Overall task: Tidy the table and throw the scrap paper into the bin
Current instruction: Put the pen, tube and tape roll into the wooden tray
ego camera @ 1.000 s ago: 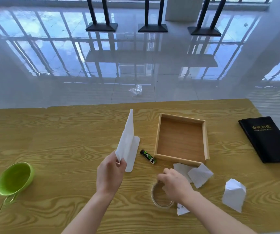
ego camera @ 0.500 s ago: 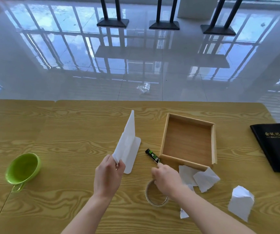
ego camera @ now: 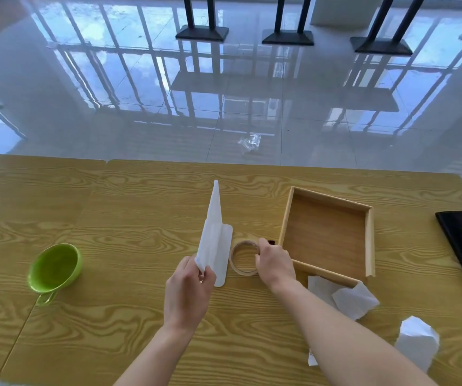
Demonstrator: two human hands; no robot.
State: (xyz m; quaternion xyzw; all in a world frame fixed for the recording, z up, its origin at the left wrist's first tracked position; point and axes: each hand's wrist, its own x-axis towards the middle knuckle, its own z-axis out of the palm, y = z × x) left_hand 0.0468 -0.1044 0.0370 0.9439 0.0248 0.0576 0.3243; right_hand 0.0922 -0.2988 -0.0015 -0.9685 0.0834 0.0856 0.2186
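Bright daylight is glaring off the glossy floor [ego camera: 224, 93], mirroring window bars; soft shadows are falling on the table [ego camera: 112, 316]; wide-angle distortion is bending its far edge.

White folded scrap paper [ego camera: 215, 240] upright, pinched at bottom; 2 crumpled scraps [ego camera: 344, 295] touching tray front; another scrap [ego camera: 417, 345] near table edge, R side.
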